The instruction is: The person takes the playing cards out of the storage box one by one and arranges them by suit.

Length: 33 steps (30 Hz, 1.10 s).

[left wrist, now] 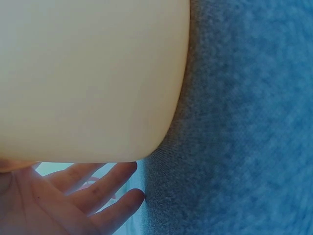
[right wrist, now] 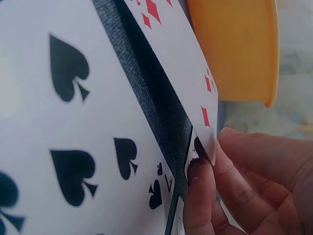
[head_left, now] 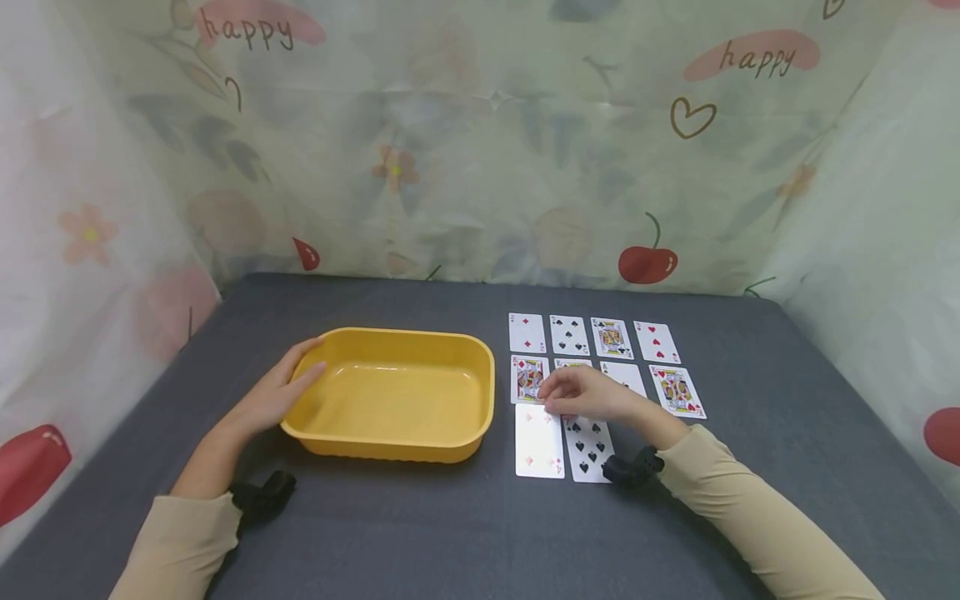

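Observation:
At the left end of the yellow basin [head_left: 390,450], my left hand [head_left: 277,383] holds the rim, its thumb over the inner side and its fingers outside. In the left wrist view, several loosely spread fingers [left wrist: 105,196] show past the basin's pale wall [left wrist: 98,78]. My right hand [head_left: 588,393] pinches a far corner of the four of diamonds [head_left: 538,454] between thumb and fingers. That corner stands raised in the right wrist view. Beside it a card of spades [head_left: 590,454] lies face up, partly under the right hand and wrist.
Farther back lie two rows of face-up cards, among them a two of diamonds [head_left: 527,333], a three of hearts [head_left: 657,342] and a red face card [head_left: 677,390]. The right hand hides parts of some. A dark cloth [head_left: 420,533] covers the table; patterned curtains [head_left: 480,167] stand around it.

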{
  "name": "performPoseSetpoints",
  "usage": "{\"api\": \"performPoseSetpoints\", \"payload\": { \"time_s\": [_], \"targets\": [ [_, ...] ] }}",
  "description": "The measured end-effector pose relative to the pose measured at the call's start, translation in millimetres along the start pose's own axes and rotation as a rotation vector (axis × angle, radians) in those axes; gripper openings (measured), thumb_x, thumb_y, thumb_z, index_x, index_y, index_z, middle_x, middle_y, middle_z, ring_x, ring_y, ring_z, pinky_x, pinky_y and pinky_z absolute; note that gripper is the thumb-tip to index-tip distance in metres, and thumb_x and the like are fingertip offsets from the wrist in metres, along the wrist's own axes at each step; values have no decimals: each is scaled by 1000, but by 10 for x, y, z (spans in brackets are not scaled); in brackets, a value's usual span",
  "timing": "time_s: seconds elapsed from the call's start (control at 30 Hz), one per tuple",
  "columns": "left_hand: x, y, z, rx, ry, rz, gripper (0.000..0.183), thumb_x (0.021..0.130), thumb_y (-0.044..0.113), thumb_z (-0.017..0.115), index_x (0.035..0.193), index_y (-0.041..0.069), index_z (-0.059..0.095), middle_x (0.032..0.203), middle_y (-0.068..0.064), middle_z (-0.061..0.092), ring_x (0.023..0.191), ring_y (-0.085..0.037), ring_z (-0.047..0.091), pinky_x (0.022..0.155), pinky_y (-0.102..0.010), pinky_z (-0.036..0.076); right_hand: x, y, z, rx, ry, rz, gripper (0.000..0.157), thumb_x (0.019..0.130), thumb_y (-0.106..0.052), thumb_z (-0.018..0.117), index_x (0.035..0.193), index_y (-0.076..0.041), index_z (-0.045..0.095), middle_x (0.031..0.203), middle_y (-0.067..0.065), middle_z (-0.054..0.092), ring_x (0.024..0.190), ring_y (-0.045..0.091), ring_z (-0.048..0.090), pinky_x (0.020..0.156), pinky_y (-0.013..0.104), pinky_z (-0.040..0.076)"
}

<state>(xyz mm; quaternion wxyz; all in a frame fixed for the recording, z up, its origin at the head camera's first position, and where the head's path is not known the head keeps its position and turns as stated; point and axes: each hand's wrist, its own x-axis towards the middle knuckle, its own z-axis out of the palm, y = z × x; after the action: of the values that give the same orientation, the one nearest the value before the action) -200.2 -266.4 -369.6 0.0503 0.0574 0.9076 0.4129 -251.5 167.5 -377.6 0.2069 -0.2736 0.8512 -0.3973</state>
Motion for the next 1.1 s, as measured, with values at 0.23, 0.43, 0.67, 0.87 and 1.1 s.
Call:
{"api": "performPoseSetpoints", "payload": {
  "time_s": [0.23, 0.43, 0.67, 0.87, 1.1],
  "targets": [
    [-6, 5, -1, 4, 2, -5, 65, 100, 41, 37, 148, 4, 16, 152, -26, 15, 138, -45, 18, 108, -62, 17, -44, 1, -68, -94, 75, -40, 18, 89, -11, 62, 103, 0, 64, 99, 14, 69, 90, 18, 64, 77, 27, 49],
    [2, 4, -5, 11, 1, 3, 64, 100, 40, 37, 148, 3, 16, 152, -27, 15, 138, -45, 17, 108, -63, 17, -127, -27, -241, -89, 141, -24, 21, 90, -12, 60, 105, 2, 62, 99, 17, 67, 90, 19, 62, 77, 27, 48],
    [13, 18, -13, 44, 1, 4, 65, 99, 42, 38, 147, 3, 17, 152, -27, 18, 138, -45, 19, 108, -62, 19, -278, -113, -452, -118, 271, 47, 26, 91, -22, 60, 109, -3, 62, 106, 13, 66, 98, 20, 61, 83, 32, 47],
    [-7, 85, -72, 127, 32, 48, 64, 99, 40, 41, 146, 1, 22, 149, -28, 25, 134, -46, 27, 105, -61, 24, -418, -206, -592, -159, 369, 76, 27, 93, -25, 58, 112, -6, 61, 112, 13, 64, 101, 23, 60, 84, 35, 48],
    [-43, 402, -240, 213, 85, 142, 62, 98, 43, 40, 146, 6, 24, 149, -24, 26, 135, -45, 26, 104, -63, 24, -524, -410, -725, -265, 517, 20, 31, 94, -26, 54, 116, -4, 57, 113, 16, 63, 103, 29, 60, 85, 42, 47]
  ]
}}
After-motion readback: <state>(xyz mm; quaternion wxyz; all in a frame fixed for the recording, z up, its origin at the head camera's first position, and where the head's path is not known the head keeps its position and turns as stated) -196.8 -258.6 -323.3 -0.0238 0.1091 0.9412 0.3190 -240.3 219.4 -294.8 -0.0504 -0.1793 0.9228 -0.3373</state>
